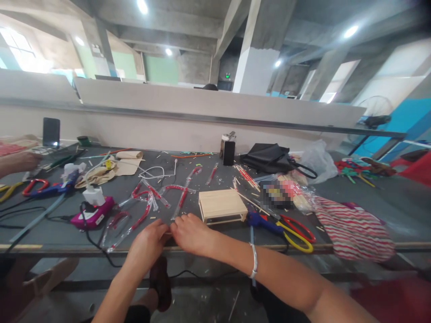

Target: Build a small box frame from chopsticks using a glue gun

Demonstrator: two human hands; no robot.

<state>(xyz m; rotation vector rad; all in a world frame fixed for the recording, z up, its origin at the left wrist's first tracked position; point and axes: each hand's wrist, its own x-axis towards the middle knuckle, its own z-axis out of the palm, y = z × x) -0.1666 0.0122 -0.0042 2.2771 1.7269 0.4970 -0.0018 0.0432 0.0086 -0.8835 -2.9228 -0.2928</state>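
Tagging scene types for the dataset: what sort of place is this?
Probably a craft workshop bench in a concrete industrial hall. Cues: a glue gun, scissors and a small wooden stick-built box lie on the littered grey worktable, and both hands, left hand and right hand, work at its front edge.

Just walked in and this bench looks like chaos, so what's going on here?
A person sits at a dark table, left hand and right hand pressed together at its near edge, pinching something too small to make out. Just beyond lie a small wooden stick box and yellow-handled scissors. Red cellophane-wrapped sticks and a pink glue gun lie to the left. Another person's hand works at far left.
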